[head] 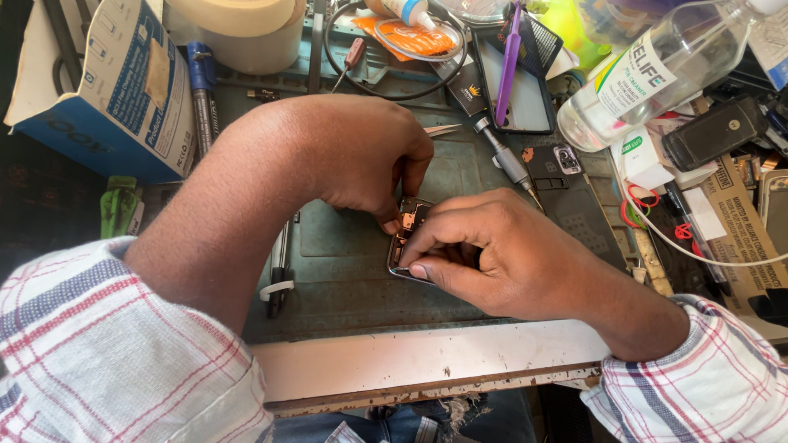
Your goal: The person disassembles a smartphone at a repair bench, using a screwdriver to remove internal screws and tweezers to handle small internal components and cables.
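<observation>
Hands first: our left hand (361,164) curls down over the top end of an opened phone (408,238), fingertips pinched on something at its upper edge that we cannot make out; our right hand (501,254) is closed around the lower part of the same phone, thumb pressed along its near rim, fingers bent over the exposed inside. Phone: lies flat on the grey-green mat (345,262), near the middle of the bench, mostly hidden under both hands, copper-coloured parts showing between them. Risk, as we judge it: two thumbs bearing on a bare frame could flex it or nick a small part inside, and whatever is pinched is small enough to slip and vanish into the clutter. Just beyond the knuckles, a screwdriver (502,152) lies with its tip pointing toward the right hand; a sideways shift of the wrist could knock it onto the work. Tweezers (442,129) rest just behind the left hand. A black camera cover (548,166) sits loose, near the driver tip, easy to sweep off. Farther out: a second phone (515,94) with a purple tool (509,61) across it, a clear bottle (657,74) lying tilted at the right, whose liquid would threaten the open phone if it leaked, a tape roll (238,33) and a blue box (115,90) at the left, a pen (281,271) beside the left forearm.
</observation>
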